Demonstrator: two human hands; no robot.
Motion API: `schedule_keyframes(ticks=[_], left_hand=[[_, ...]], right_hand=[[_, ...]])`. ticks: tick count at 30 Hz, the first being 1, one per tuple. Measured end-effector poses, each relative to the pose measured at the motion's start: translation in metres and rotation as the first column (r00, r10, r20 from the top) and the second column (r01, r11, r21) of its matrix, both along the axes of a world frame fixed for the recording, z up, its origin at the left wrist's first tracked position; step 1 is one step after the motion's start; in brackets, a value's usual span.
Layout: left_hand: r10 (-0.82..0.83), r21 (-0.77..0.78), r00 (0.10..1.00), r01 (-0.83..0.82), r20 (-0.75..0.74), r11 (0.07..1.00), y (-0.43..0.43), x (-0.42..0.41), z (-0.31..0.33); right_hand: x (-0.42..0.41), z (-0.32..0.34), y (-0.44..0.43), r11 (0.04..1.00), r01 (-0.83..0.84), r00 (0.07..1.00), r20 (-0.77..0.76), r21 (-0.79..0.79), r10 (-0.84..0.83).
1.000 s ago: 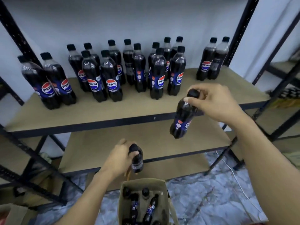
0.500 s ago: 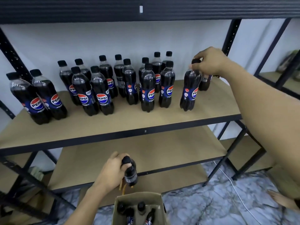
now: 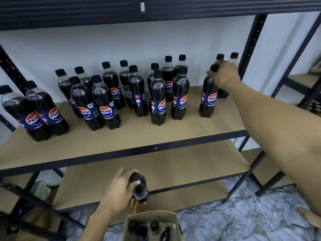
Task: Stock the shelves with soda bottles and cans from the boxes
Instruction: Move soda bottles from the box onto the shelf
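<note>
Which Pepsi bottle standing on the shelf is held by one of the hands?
The Pepsi bottle farthest right in front, just ahead of the back-right pair: the right hand grips its cap. No hand holds the others there.

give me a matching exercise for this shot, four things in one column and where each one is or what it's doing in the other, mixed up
Column one:
1 right hand
2 left hand
3 cardboard box
4 white cable

Column two:
A holds a lifted bottle above the box
B lies across the marble floor
C grips the top of a standing bottle on the stocked shelf
D sits open-topped at the bottom edge of the view

Pairs: 1-C, 2-A, 3-D, 4-B
</note>
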State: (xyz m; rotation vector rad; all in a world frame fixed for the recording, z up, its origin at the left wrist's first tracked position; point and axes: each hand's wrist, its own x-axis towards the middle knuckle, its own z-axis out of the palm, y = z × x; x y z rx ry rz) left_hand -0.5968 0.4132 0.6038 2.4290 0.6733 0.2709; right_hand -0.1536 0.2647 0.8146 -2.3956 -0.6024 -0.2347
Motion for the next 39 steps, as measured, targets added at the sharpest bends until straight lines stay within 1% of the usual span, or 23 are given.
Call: schedule_keyframes(ticks=[3, 7, 9, 11, 13, 15, 16, 17, 20, 22, 25, 31, 34, 39], left_hand=[[-0.005, 0.001, 1.000, 0.005, 0.013, 1.000, 0.000, 0.003, 0.001], [-0.040, 0.025, 0.999, 0.040, 0.013, 0.999, -0.002, 0.010, 0.007], [-0.071, 0.047, 0.997, 0.071, 0.003, 0.996, -0.007, 0.015, 0.015], [-0.106, 0.064, 0.994, 0.105, 0.007, 0.992, -0.013, 0.022, 0.028], [-0.142, 0.069, 0.989, 0.140, 0.029, 0.988, -0.020, 0.032, 0.046], [-0.171, 0.080, 0.984, 0.166, 0.059, 0.983, -0.027, 0.044, 0.066], [-0.182, 0.086, 0.980, 0.175, 0.074, 0.981, -0.031, 0.050, 0.076], [-0.190, 0.094, 0.978, 0.182, 0.088, 0.979, -0.034, 0.057, 0.087], [-0.216, 0.122, 0.970, 0.202, 0.113, 0.972, -0.046, 0.081, 0.122], [-0.241, 0.160, 0.961, 0.219, 0.135, 0.963, -0.053, 0.099, 0.146], [-0.271, 0.249, 0.946, 0.224, 0.175, 0.942, -0.057, 0.132, 0.184], [-0.308, 0.315, 0.928, 0.234, 0.211, 0.920, -0.056, 0.208, 0.242], [-0.318, 0.306, 0.932, 0.255, 0.176, 0.917, -0.054, 0.245, 0.256], [-0.316, 0.294, 0.942, 0.272, 0.113, 0.916, -0.045, 0.295, 0.254]], right_hand=[[-0.004, -0.006, 0.001, 0.996, 0.017, 1.000, -0.018, 0.085, -0.015], [-0.021, -0.019, -0.018, 0.969, -0.004, 1.000, -0.011, 0.246, 0.007], [-0.028, -0.034, -0.030, 0.968, -0.009, 1.000, -0.010, 0.252, 0.012], [-0.028, -0.061, -0.042, 0.987, -0.012, 0.999, -0.051, 0.161, 0.020], [-0.027, -0.092, -0.056, 0.998, -0.034, 0.985, -0.173, -0.052, 0.025], [-0.030, -0.123, -0.070, 0.949, -0.080, 0.960, -0.279, -0.304, -0.008], [-0.034, -0.137, -0.078, 0.916, -0.104, 0.958, -0.287, -0.386, -0.012], [-0.038, -0.150, -0.084, 0.895, -0.119, 0.965, -0.263, -0.431, 0.002], [-0.050, -0.169, -0.094, 0.876, -0.108, 0.988, -0.145, -0.469, 0.045], [-0.052, -0.174, -0.095, 0.872, -0.087, 0.993, -0.109, -0.482, 0.039], [-0.052, -0.177, -0.094, 0.864, -0.081, 0.994, -0.099, -0.497, 0.036], [-0.049, -0.174, -0.094, 0.855, -0.085, 0.994, -0.105, -0.512, 0.036], [-0.048, -0.175, -0.094, 0.854, -0.099, 0.992, -0.115, -0.512, 0.046], [-0.046, -0.175, -0.094, 0.849, -0.106, 0.992, -0.118, -0.517, 0.052]])
